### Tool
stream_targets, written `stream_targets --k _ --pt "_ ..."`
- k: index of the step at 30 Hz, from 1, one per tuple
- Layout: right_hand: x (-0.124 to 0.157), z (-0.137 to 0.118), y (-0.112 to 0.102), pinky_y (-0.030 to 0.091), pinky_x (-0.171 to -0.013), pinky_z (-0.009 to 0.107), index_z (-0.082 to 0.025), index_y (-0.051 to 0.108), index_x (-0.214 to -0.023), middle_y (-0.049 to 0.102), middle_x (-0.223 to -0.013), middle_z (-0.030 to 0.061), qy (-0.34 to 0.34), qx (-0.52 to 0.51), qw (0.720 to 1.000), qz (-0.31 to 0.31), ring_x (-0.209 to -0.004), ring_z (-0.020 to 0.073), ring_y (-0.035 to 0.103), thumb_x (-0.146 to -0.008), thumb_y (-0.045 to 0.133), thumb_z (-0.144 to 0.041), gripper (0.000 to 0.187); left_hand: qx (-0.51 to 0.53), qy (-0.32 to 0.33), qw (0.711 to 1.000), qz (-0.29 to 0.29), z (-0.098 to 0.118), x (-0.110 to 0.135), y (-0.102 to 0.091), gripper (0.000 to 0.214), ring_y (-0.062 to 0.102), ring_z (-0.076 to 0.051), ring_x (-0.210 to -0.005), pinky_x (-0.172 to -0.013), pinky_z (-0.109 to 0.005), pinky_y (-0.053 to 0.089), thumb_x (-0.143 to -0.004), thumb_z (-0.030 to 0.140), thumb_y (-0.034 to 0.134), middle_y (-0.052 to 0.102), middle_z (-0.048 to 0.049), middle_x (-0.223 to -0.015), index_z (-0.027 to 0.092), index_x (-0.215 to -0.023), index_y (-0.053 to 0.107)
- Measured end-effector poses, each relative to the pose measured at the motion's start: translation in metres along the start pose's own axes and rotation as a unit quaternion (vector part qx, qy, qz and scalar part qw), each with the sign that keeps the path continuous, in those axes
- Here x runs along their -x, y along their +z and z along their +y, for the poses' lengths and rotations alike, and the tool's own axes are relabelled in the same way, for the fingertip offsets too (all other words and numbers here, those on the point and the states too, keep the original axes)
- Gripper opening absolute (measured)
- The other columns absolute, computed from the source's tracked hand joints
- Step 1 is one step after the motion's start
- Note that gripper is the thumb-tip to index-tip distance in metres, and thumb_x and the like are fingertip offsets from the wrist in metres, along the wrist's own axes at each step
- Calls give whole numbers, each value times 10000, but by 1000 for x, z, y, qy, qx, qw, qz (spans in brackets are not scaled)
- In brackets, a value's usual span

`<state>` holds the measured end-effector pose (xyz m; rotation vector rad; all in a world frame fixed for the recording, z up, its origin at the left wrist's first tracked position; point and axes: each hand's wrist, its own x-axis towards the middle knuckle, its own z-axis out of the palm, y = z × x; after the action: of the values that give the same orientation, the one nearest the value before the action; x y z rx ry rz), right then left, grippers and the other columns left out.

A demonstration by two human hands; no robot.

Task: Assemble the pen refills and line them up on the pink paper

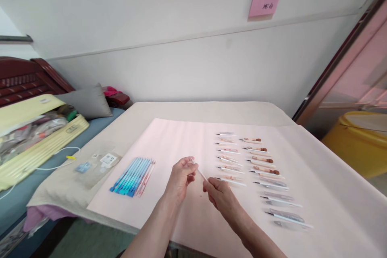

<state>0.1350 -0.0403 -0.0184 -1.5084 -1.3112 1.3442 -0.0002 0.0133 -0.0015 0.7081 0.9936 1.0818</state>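
Observation:
A thin pale pen tube (201,172) slants between my two hands over the pink sheet. My left hand (181,175) pinches its upper end with thumb and fingers. The lower end is gripped by my right hand (222,193), its fingers curled. Left of my hands, several blue pens (133,176) lie side by side, with a few red-and-white patterned pens (145,179) along their right side. On the right lie two columns of pen parts: white refills with dark tips (231,182), patterned barrels, and brown-ended pieces (266,170). Nearer me are clear parts (287,215).
The pink sheet (178,139) covers a cloth-topped table against a white wall. Clear plastic bags (96,165) lie at its left. Further left is a yellow box (45,145) of packets beside a grey pillow (86,102). A yellow bin (359,143) stands at right.

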Motion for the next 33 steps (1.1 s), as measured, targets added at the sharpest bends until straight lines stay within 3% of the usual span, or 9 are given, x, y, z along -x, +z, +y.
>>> stream_targets --k 2,6,10,14,18,22,26,30,33 --pt "-1 2 0 227 -412 192 -175 497 -648 364 -451 -72 -4 3 1000 2 -407 61 321 -833 406 -390 298 -17 6 1000 16 0 0 0 340 493 -52 -532 -486 -168 361 -630 224 730 586 -3 -693 153 -936 600" --pt "-1 3 0 224 -411 193 -176 498 -650 357 -446 -75 -6 6 1000 6 -412 62 311 -833 409 -391 296 35 2 999 -13 2 1 1 380 578 -100 -733 -633 -190 432 -589 123 732 633 -64 -892 147 -940 589" --pt "-1 3 1 224 -410 189 -179 497 -648 356 -452 -74 -6 4 1000 1 -416 62 315 -832 407 -397 299 -6 0 1000 16 2 1 0 367 494 -44 -549 -480 -157 354 -617 196 736 605 -19 -771 147 -953 597" --pt "-1 3 1 230 -409 191 -180 494 -638 361 -452 -71 -7 14 1000 4 -416 63 316 -828 408 -388 294 23 -4 1000 1 1 -1 -1 403 564 -80 -698 -590 -172 419 -580 136 746 625 -57 -894 141 -953 595" --pt "-1 1 1 223 -402 192 -181 490 -639 362 -453 -69 2 15 1000 1 -414 64 317 -824 407 -374 281 -19 -4 1000 17 1 -1 -1 391 476 -36 -529 -452 -154 335 -619 243 743 624 -51 -846 144 -969 601" --pt "0 0 0 224 -405 192 -180 490 -636 359 -451 -70 2 14 1000 2 -413 63 314 -825 409 -376 284 10 -6 1000 2 2 0 -2 386 552 -74 -679 -563 -168 413 -592 184 751 623 -70 -928 148 -949 607" --pt "1 -1 0 224 -406 192 -181 495 -641 362 -459 -69 6 5 1000 -3 -418 64 322 -824 410 -373 279 -28 -13 999 15 2 0 -3 374 442 -22 -491 -421 -154 309 -625 274 739 631 -59 -892 156 -953 603" --pt "1 -2 0 225 -408 193 -182 496 -641 361 -455 -70 8 7 1000 0 -418 65 320 -824 413 -379 282 0 -20 1000 2 2 1 -3 391 520 -48 -607 -509 -156 389 -609 236 750 615 -67 -962 162 -965 606" --pt "0 -1 0 220 -407 193 -183 498 -640 354 -446 -73 5 5 1000 -1 -411 63 310 -826 411 -377 284 -12 -29 999 -15 2 2 -2 379 442 -18 -499 -427 -145 323 -618 244 745 611 -50 -890 152 -957 604"
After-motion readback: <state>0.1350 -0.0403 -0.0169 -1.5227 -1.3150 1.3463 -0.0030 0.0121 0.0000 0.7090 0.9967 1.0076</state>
